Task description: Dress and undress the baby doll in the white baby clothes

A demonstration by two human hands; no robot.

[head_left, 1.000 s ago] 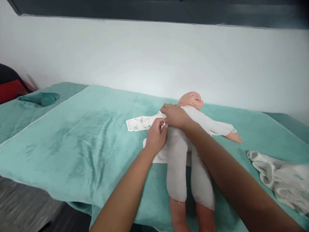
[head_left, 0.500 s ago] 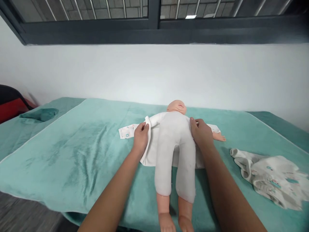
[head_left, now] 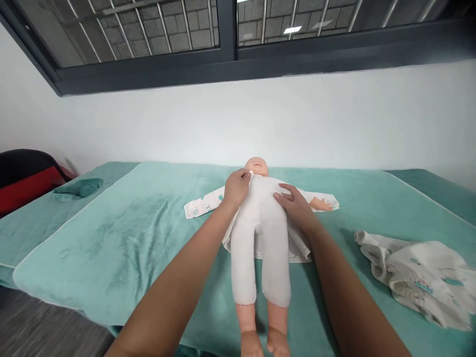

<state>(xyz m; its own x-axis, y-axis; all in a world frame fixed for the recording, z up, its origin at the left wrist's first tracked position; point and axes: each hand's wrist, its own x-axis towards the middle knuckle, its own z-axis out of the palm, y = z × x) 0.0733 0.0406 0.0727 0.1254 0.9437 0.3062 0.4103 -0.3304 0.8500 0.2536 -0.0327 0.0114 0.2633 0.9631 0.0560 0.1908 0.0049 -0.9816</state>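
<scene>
A baby doll (head_left: 273, 233) with a white cloth body lies on its back, its feet towards me. Under it is a white printed baby shirt (head_left: 204, 206), with the sleeves spread to both sides. At the doll's neck, my left hand (head_left: 237, 188) pinches the shirt's edge between thumb and fingers. My right hand (head_left: 297, 206) rests on the other side of the doll's torso, thumb and fingers apart. The doll's hand lies at the end of the right-side sleeve. Part of the shirt's back panel shows between and beside the legs.
A teal blanket (head_left: 111, 238) covers the bed. A crumpled white printed baby garment (head_left: 424, 277) lies at the right. A red and black item (head_left: 29, 183) stands at the far left. Behind the bed are a white wall (head_left: 186, 124) and a dark-framed window (head_left: 148, 69).
My left hand has moved up and inward with the shirt's edge, to the doll's neck. My right hand has shifted onto the torso. The view has tilted a little.
</scene>
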